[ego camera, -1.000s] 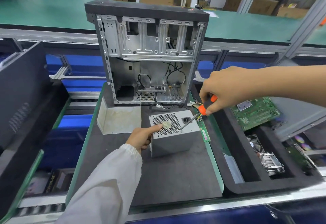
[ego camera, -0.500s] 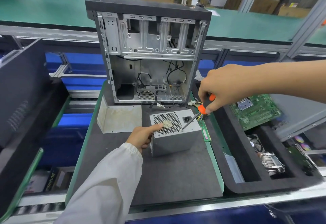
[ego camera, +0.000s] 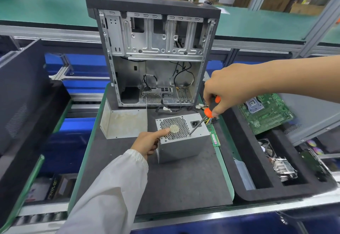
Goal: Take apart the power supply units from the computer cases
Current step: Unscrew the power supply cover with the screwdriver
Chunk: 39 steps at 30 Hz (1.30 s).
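Note:
A grey power supply unit (ego camera: 181, 146) stands on the dark work mat (ego camera: 165, 182), its perforated fan grille facing up. Its coloured cables trail off the far right corner. My left hand (ego camera: 149, 141) holds its left side, thumb pressed on the grille. My right hand (ego camera: 228, 88) grips an orange-and-black screwdriver (ego camera: 209, 111). The screwdriver's tip rests on the unit's top face near the front right corner. Behind the unit stands the opened, stripped computer case (ego camera: 154, 55), loose black wires hanging inside.
A bent metal panel (ego camera: 124, 123) lies left of the unit, and a green memory stick (ego camera: 214, 136) lies to its right. A black foam tray (ego camera: 272, 182) on the right holds a motherboard (ego camera: 266, 112) and a heatsink (ego camera: 283, 167). Dark case panels (ego camera: 20, 93) lean at left.
The screwdriver tip has slid down the top face from beside the power socket toward the front right corner. My left hand keeps its hold on the unit.

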Motion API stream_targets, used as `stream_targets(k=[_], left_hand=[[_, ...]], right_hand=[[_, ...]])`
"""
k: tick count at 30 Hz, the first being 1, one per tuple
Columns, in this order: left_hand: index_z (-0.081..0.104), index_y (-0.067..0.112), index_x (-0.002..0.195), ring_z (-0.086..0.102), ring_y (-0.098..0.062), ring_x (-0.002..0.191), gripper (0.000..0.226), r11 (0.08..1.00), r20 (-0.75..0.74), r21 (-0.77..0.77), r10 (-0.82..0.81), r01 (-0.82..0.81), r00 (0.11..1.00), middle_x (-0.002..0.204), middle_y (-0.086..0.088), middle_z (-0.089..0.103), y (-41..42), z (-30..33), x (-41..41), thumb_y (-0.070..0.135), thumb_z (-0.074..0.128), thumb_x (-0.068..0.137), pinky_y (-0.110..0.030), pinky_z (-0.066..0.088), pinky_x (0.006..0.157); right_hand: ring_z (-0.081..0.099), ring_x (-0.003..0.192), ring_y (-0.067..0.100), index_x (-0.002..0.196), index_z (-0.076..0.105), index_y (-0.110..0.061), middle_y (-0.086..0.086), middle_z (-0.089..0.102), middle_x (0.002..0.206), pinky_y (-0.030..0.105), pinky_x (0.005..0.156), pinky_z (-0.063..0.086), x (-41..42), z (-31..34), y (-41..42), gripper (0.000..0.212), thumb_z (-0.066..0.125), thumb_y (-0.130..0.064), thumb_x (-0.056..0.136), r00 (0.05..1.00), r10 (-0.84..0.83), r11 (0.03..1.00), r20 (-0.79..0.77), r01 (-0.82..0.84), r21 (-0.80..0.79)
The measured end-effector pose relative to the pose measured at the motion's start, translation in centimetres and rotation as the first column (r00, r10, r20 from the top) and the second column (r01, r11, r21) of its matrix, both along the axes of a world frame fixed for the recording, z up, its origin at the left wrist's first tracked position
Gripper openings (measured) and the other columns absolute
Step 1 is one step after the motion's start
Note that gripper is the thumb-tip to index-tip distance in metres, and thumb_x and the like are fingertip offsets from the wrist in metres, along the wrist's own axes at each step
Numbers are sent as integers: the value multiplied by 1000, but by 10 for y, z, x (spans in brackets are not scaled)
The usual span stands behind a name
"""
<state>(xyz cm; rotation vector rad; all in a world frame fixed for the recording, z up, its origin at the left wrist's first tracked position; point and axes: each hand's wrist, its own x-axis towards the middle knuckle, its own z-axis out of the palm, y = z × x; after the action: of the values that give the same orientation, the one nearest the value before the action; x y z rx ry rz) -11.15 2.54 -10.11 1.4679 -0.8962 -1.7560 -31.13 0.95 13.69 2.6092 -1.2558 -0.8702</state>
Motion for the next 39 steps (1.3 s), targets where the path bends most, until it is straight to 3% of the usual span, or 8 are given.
stream_targets(k=[15,20,25,39], left_hand=[[66,15,82,16,-9,42,31,1000,20,13,-9,8,1000,50,10,22,-1,0,0,41,81,73,-18,14,35],[67,14,82,16,-10,42,32,1000,23,13,-11,11,1000,50,10,22,-2,0,0,41,80,73,-19,14,35],[68,14,81,17,-10,43,31,1000,16,10,-4,4,1000,50,9,22,-1,0,0,41,81,72,-19,14,37],[66,14,83,16,-9,44,28,1000,6,11,-3,3,1000,51,9,24,0,2,-1,37,80,75,-20,10,39]], right_hand=[[66,75,13,84,63,-32,-9,69,77,21,49,34,-1,1,-2,31,60,-62,80,1000,-9,1000,-9,9,-10],[56,67,9,72,55,-33,-9,67,78,21,48,31,3,-3,-1,30,61,-62,80,999,31,998,-45,-33,-56],[65,73,9,89,67,-33,-12,69,74,20,47,31,3,6,-5,31,61,-62,78,1000,12,999,-28,-13,-34],[67,72,11,85,67,-30,-11,68,73,20,48,32,2,5,0,31,60,-59,79,999,0,1000,-41,-1,-25]])
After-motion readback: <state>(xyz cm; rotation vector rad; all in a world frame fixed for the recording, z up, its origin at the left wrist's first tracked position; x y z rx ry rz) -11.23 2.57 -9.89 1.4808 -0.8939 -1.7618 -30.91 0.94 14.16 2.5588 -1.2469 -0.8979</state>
